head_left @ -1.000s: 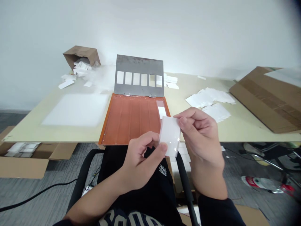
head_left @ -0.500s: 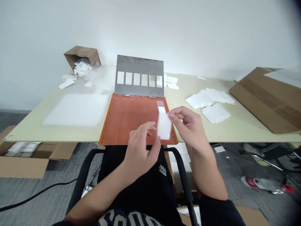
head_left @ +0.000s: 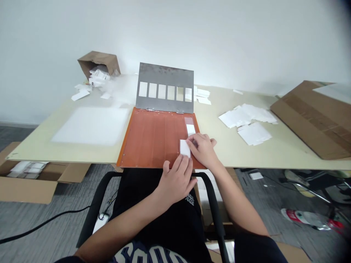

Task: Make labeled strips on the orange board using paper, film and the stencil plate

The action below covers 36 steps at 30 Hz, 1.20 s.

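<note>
An orange tray lies on the table in front of me, with a grey metal lid with several rectangular windows standing up at its far edge. A small white card lies on the tray near its front right corner. My right hand presses on the card's right side with its fingers closed over the edge. My left hand rests at the tray's front edge, fingertips stretched out and touching the card's near end. Another white card lies in the tray's rightmost slot just beyond.
A white sheet lies left of the tray. Loose white cards are scattered to the right, near a flat cardboard box. A tipped brown box spills cards at the back left. An open carton sits on the floor at left.
Both hands have moved forward and down from above my lap to the tray, bringing the white card with them. The card now lies flat on the tray under my fingers.
</note>
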### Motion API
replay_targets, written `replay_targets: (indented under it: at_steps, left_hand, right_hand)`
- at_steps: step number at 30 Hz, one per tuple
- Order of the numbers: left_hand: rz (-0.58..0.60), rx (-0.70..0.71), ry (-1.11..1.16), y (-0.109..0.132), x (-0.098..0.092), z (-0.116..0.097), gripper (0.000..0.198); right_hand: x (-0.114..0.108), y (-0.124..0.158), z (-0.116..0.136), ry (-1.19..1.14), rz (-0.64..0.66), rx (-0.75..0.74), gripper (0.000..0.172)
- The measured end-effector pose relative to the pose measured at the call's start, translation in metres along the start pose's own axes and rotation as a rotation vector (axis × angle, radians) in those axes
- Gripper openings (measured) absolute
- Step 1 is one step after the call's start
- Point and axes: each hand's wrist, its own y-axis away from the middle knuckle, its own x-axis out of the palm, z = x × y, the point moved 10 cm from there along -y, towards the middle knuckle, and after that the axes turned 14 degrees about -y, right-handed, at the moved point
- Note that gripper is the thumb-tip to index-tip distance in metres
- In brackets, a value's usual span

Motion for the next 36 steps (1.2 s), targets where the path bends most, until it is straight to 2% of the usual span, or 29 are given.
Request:
replay_targets:
  at_steps: [4,7,10,13,23,28,36]
  left_hand:
    - [0.009,0.004,-0.025,0.001,0.001,-0.002,0.052]
    - [0.059,-0.006,-0.031,0.001,0.004,-0.003,0.052]
    - [0.093,-0.006,-0.03,0.001,0.006,-0.004,0.052]
    - [0.098,-0.012,-0.033,0.0,0.005,-0.004,0.052]
    - [0.107,-0.006,-0.021,-0.001,0.006,-0.003,0.053]
    - [0.097,-0.01,-0.019,-0.002,0.005,-0.002,0.052]
    - [0.107,-0.006,-0.002,-0.002,0.004,-0.001,0.051]
  right_hand:
    - [0.002,-0.001,0.008,0.07,0.022,-0.094,0.023]
    - [0.007,0.001,0.024,0.05,0.103,-0.275,0.025]
    - [0.015,0.007,0.042,0.023,0.232,-0.476,0.037]
    - [0.018,0.011,0.051,0.039,0.277,-0.595,0.044]
    - [0.012,0.009,0.061,0.065,0.267,-0.702,0.036]
    - [0.017,0.009,0.062,0.072,0.314,-0.729,0.04]
    - [0.018,0.008,0.063,0.095,0.323,-0.793,0.036]
